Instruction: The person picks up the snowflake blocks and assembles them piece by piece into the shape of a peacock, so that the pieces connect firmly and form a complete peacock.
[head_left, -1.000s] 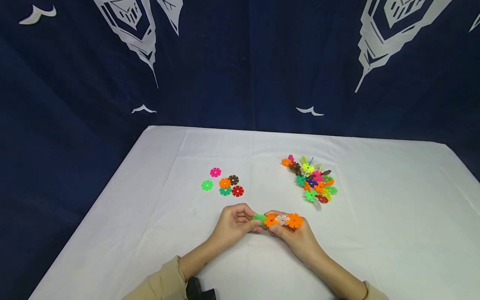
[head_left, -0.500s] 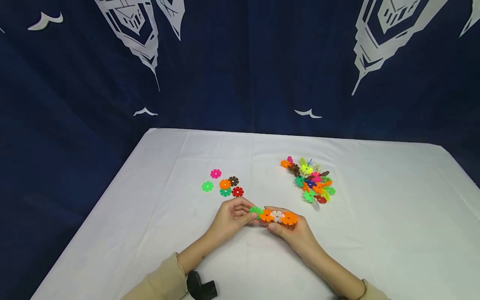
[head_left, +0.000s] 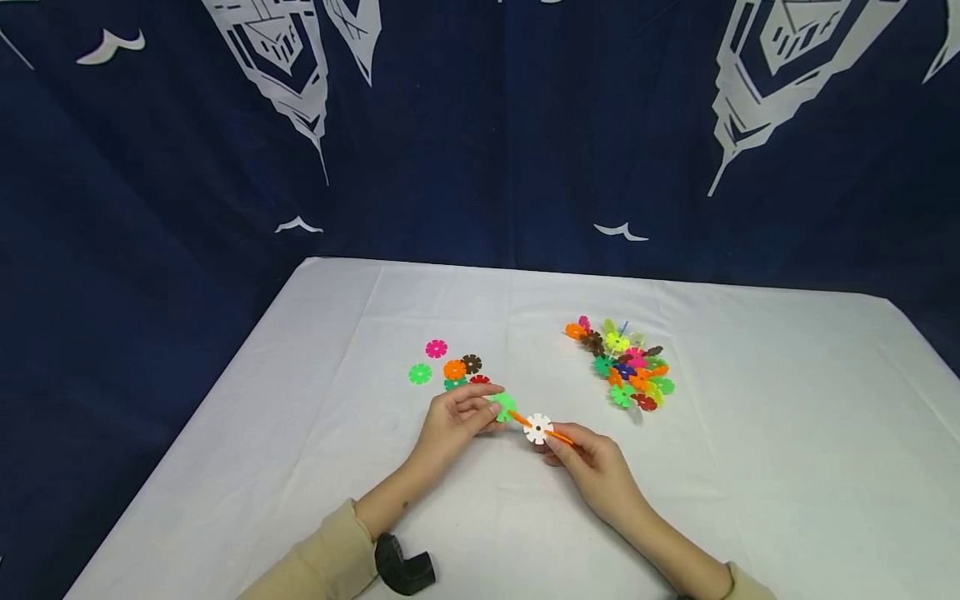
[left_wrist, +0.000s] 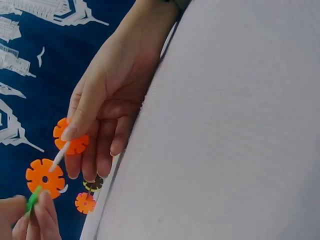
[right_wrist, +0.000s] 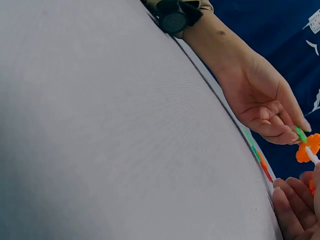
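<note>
A short chain of notched plastic flower discs is held up between both hands over the table. My left hand pinches the green disc at one end. My right hand pinches the orange disc at the other end between thumb and fingers. Between them sit another orange disc and a white disc, slotted together at their notches. In the head view the white disc faces up flat, while both orange ones show as thin edges. The left wrist view shows the white disc edge-on.
Loose discs lie beyond my left hand, among them a pink one, a green one and a brown one. A pile of joined, mixed-colour discs lies farther right on the white tablecloth. A dark blue curtain hangs behind.
The chain has turned in my hands: the orange discs went from face-on to edge-on, the white one now faces the head camera. Both hands shifted slightly left, the left one also away from me.
</note>
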